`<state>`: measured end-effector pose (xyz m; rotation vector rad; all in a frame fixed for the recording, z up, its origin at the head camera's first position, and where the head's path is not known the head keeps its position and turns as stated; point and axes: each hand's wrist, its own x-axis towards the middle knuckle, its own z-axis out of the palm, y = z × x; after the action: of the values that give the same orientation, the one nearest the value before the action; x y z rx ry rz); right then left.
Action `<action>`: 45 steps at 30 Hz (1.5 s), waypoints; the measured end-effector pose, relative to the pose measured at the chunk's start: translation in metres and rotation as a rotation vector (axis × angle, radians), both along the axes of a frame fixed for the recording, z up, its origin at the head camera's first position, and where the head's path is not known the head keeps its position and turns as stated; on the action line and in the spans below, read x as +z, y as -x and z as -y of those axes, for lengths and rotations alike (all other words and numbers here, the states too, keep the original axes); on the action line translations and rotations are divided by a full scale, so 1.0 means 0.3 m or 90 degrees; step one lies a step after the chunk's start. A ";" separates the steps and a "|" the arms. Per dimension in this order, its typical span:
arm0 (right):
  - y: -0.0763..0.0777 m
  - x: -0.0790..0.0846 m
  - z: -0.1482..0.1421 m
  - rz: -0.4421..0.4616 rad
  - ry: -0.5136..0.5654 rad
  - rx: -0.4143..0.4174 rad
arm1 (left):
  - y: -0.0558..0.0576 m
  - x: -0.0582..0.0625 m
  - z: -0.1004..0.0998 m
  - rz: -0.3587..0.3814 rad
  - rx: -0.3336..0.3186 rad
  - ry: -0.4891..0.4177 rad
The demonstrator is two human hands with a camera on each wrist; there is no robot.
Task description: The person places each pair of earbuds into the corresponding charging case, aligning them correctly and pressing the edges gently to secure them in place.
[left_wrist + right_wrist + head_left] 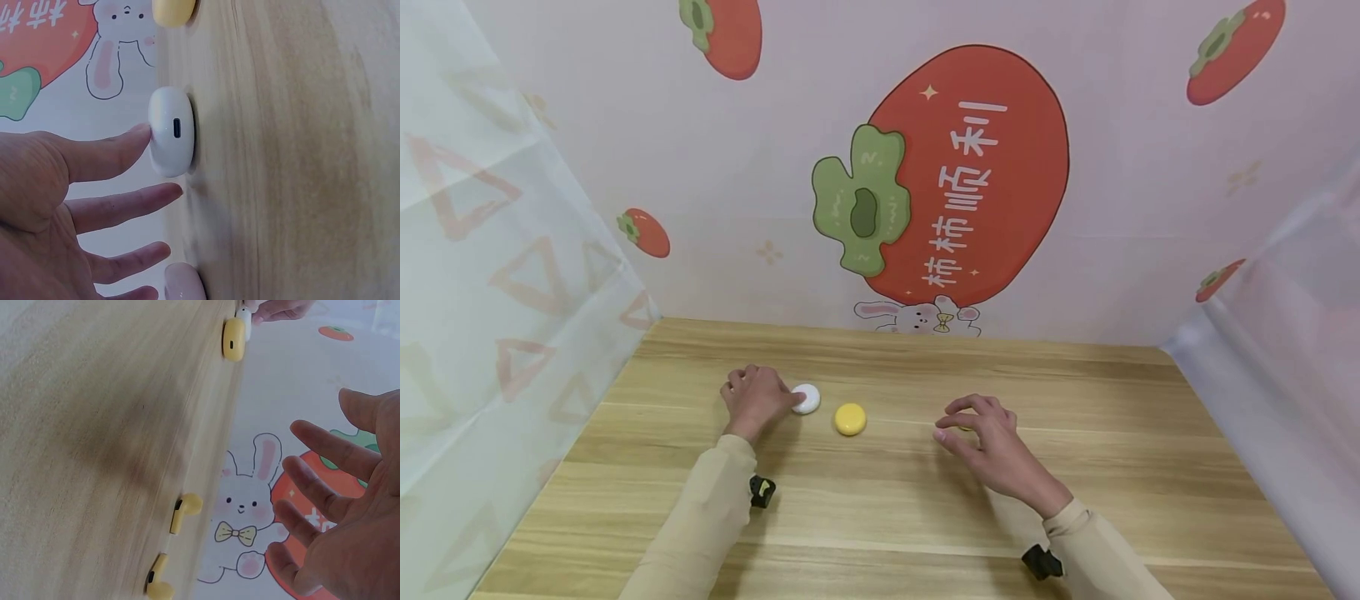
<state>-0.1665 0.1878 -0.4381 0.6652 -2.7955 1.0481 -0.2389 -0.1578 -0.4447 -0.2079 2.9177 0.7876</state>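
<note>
My left hand point(756, 402) is at the white earbud case point(807, 398); its thumb touches the case and the other fingers are spread apart. A charging port shows on the white case in the left wrist view. By the left fingertips there lies a pale pink rounded object point(184, 282), partly cut off by the frame. Just right of the white case sits a yellow earbud case point(850, 419). My right hand point(996, 442) hovers with loosely bent fingers and holds nothing. Near it, two yellow earbuds, one point(186, 509) beside the other point(159, 584), lie on the table, mostly hidden in the head view.
The wooden tabletop point(880, 517) ends at a pale back wall point(1135, 208) printed with persimmons and a rabbit. White sheeting point(497, 250) hangs on the left, and similar sheeting point(1285, 350) on the right. A small black device is on each wrist.
</note>
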 end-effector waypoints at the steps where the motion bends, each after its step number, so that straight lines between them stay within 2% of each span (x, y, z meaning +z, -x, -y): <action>1: 0.000 -0.001 0.000 0.000 0.000 0.000 | -0.003 0.001 0.000 -0.004 0.000 -0.001; 8: 0.001 -0.004 -0.003 0.005 0.000 -0.003 | -0.025 0.010 -0.018 -0.050 -0.009 -0.021; 15: 0.006 -0.007 -0.007 0.001 -0.003 -0.008 | -0.060 0.010 -0.068 -0.112 -0.036 -0.039; 25: 0.009 -0.015 -0.014 -0.004 -0.010 -0.017 | -0.118 -0.014 -0.156 -0.135 -0.062 -0.001; 35: 0.016 -0.033 -0.006 -0.004 -0.014 -0.003 | -0.164 -0.041 -0.201 -0.149 -0.082 0.038; 40: 0.017 -0.034 0.003 -0.005 -0.016 -0.005 | -0.171 -0.052 -0.220 -0.151 -0.064 0.066; 45: 0.016 -0.034 0.008 -0.005 -0.019 -0.007 | -0.169 -0.061 -0.235 -0.152 -0.063 0.098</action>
<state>-0.1714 0.1855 -0.4484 0.6552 -2.8111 1.0012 -0.1880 -0.0873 -0.4630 0.0197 3.1871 0.6114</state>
